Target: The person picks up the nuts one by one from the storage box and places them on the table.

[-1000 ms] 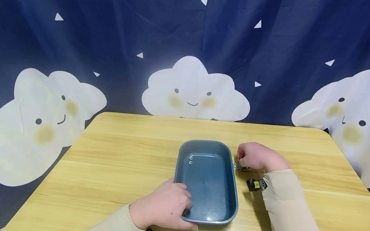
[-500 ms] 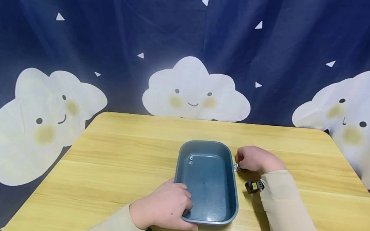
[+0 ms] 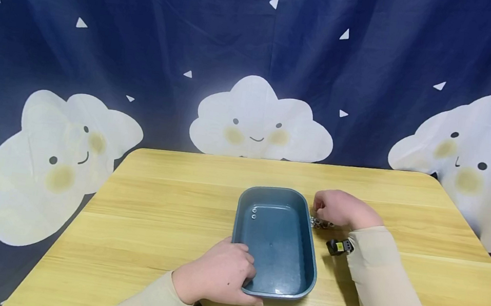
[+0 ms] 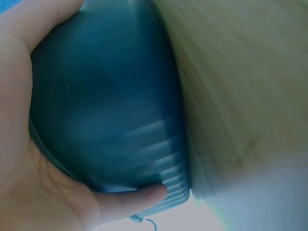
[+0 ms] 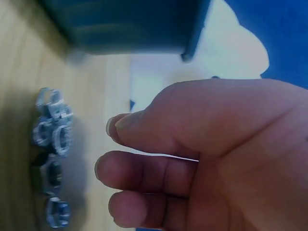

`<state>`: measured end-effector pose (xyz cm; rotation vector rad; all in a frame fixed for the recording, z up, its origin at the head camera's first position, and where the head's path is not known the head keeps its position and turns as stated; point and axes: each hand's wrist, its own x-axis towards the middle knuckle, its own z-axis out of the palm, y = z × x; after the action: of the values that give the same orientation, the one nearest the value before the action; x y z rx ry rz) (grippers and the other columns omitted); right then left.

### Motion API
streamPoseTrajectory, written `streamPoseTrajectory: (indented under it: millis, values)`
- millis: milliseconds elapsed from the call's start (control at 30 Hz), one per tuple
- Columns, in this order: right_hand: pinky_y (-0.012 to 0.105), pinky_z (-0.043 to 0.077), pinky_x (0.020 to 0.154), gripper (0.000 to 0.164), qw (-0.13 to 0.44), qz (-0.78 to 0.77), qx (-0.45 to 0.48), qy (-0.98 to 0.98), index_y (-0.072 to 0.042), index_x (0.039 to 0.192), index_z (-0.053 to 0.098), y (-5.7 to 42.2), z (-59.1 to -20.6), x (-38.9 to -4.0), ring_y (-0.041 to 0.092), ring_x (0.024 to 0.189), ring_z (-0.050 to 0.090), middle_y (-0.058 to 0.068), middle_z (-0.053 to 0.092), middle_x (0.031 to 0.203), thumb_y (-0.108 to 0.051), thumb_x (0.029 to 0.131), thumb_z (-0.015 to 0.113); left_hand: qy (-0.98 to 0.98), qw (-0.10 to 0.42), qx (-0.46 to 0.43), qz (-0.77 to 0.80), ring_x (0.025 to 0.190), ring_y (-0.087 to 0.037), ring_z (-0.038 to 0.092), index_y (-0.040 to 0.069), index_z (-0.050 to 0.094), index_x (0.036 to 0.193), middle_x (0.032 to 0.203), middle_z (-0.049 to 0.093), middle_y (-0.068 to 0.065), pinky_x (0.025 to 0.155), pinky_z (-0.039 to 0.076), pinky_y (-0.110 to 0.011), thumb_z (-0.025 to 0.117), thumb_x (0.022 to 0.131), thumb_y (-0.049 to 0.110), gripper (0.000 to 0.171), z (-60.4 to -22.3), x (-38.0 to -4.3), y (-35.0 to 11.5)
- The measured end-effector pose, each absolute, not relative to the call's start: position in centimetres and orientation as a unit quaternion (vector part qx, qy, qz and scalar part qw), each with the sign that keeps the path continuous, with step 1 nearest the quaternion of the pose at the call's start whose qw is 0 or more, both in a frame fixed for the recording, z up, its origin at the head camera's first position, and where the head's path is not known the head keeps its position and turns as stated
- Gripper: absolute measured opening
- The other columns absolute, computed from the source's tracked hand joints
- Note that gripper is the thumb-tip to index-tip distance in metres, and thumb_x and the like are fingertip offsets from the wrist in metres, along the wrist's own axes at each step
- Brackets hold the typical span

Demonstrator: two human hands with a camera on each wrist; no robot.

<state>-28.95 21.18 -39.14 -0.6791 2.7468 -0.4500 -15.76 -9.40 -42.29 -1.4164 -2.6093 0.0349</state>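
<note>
My left hand (image 3: 220, 273) grips the near left corner of a dark blue-green plastic tub (image 3: 278, 250). Fingers go over the rim to the inside, and in the left wrist view the thumb (image 4: 137, 198) lies along the outer wall. Two small shiny nuts (image 3: 254, 213) lie on the tub's floor at the far left. Beside the tub's right wall, my right hand (image 3: 341, 208) hovers over a small cluster of metal hex nuts (image 5: 54, 122) on the table. Thumb and index fingertips meet, the other fingers curl, and nothing shows between them.
The light wood table (image 3: 164, 204) extends around the tub. Behind it hangs a dark blue curtain (image 3: 169, 24) with white cloud faces. A single hex nut (image 5: 57, 212) sits at the end of the row, and a black wrist camera (image 3: 339, 247) hangs under my right sleeve.
My right hand dipped toward the nuts half a second ago and has lifted slightly, uncovering more of them. The left hand and the tub have stayed in place.
</note>
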Motion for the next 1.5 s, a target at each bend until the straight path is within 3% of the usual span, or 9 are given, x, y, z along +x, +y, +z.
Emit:
streamPoseTrajectory:
  millis: [400,667,1133,1500]
  values:
    - [0.036,0.044,0.066,0.012,0.084,-0.200,-0.254,0.943,-0.018,0.084,0.061,20.2,-36.9,-27.7,0.015,0.069,0.054,-0.005,0.058,0.075,-0.010,0.091,0.054,-0.876,0.084,-0.476,0.011,0.065,-0.006,0.043,0.030,0.046,0.056,0.062,0.038,0.019,0.063,0.037,-0.029,0.065,0.078,0.076,0.055,-42.2,-15.7,-9.4]
    - [0.035,0.045,0.067,0.009,0.062,-0.196,-0.268,0.941,-0.018,0.086,0.064,19.1,-36.0,-26.9,0.014,0.069,0.054,-0.006,0.059,0.076,-0.015,0.093,0.060,-0.876,0.082,-0.475,0.003,0.065,-0.006,0.042,0.030,0.046,0.056,0.062,0.038,0.019,0.063,0.037,-0.028,0.066,0.078,0.076,0.055,-42.1,-15.7,-9.3]
    - [0.035,0.047,0.073,0.004,-0.015,-0.148,-0.308,0.940,-0.019,0.091,0.066,15.1,-35.3,-25.0,0.014,0.077,0.053,-0.004,0.056,0.091,-0.022,0.091,0.067,-0.874,0.083,-0.479,-0.002,0.063,-0.006,0.041,0.030,0.047,0.055,0.060,0.037,0.019,0.064,0.037,-0.029,0.067,0.078,0.075,0.054,-42.2,-15.8,-9.4]
    - [0.036,0.051,0.077,0.017,-0.017,-0.133,-0.354,0.926,-0.014,0.105,0.070,12.0,-35.7,-23.8,0.016,0.082,0.058,0.000,0.059,0.101,-0.025,0.092,0.070,-0.873,0.074,-0.483,0.000,0.064,-0.005,0.042,0.031,0.049,0.056,0.060,0.038,0.019,0.064,0.037,-0.029,0.064,0.080,0.076,0.054,-42.3,-16.0,-9.4]
